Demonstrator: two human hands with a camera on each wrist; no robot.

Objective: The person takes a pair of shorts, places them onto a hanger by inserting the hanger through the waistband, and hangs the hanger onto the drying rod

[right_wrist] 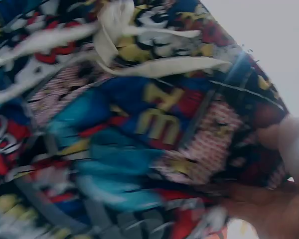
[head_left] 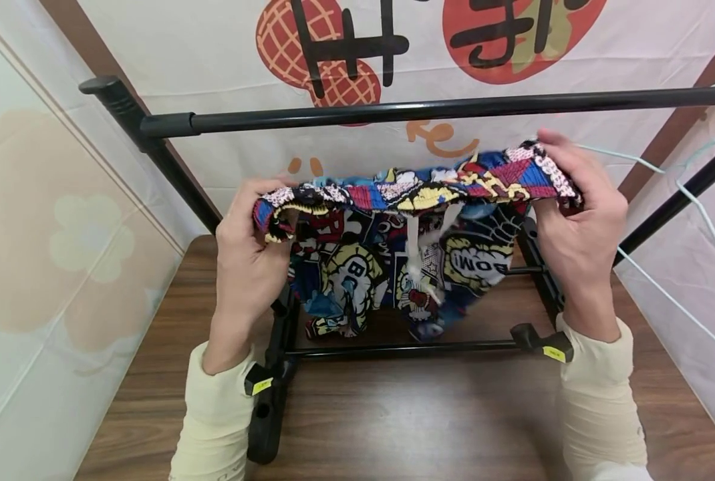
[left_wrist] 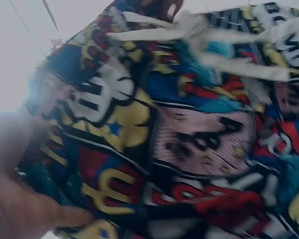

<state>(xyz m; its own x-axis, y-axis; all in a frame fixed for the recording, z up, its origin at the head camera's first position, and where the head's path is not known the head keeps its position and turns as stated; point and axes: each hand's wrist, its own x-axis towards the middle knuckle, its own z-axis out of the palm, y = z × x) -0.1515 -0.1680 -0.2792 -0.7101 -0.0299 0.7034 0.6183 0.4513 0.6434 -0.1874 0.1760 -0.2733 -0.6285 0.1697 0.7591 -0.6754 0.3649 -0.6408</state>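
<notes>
A pair of colourful comic-print shorts [head_left: 357,267] hangs by its gathered elastic waistband, stretched between both hands. My left hand [head_left: 249,247] grips the waistband's left end, thumb toward me. At the other end, my right hand [head_left: 583,214] grips the waistband, slightly higher than the left. A white drawstring [head_left: 413,247] dangles at the middle front. In the left wrist view the printed cloth [left_wrist: 204,144] fills most of the picture, with the left thumb [left_wrist: 65,216] against it. The right wrist view shows the tied drawstring [right_wrist: 109,45] and the right hand [right_wrist: 269,199] at the cloth's edge, blurred.
A black rack's top bar [head_left: 393,112] runs behind the shorts, and its lower bar [head_left: 405,349] crosses near the wooden tabletop [head_left: 417,414]. A pale blue cord [head_left: 694,194] hangs at the right. Behind stands a printed white curtain [head_left: 213,60].
</notes>
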